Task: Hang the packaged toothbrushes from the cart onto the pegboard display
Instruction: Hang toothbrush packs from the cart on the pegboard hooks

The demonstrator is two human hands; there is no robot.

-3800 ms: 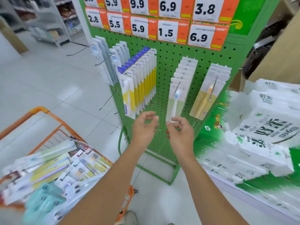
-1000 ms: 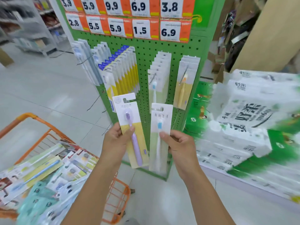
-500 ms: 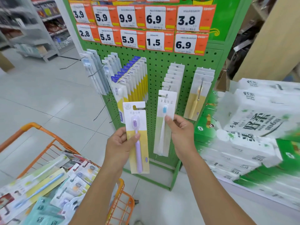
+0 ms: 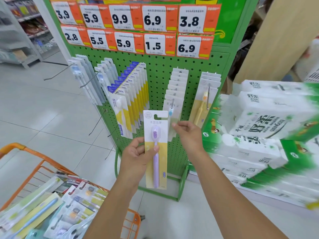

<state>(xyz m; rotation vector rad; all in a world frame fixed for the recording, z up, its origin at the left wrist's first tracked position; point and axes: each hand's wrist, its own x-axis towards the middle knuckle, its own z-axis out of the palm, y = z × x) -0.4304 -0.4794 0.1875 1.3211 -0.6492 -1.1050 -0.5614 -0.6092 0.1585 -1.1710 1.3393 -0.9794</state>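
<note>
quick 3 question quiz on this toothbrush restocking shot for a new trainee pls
1. True or false: the left hand grips a purple toothbrush pack.
2. Which price tag sits directly above the 6.9 tag in the lower row? A) 1.5 B) 3.8 C) 9.9
3. What colour is the brush in the front pack of the row that the right hand is at?

Key:
1. True; the thumb lies across the front of the pack.
2. B, the 3.8 tag.
3. Blue; its bristle head shows just above the right hand's fingers.
</note>
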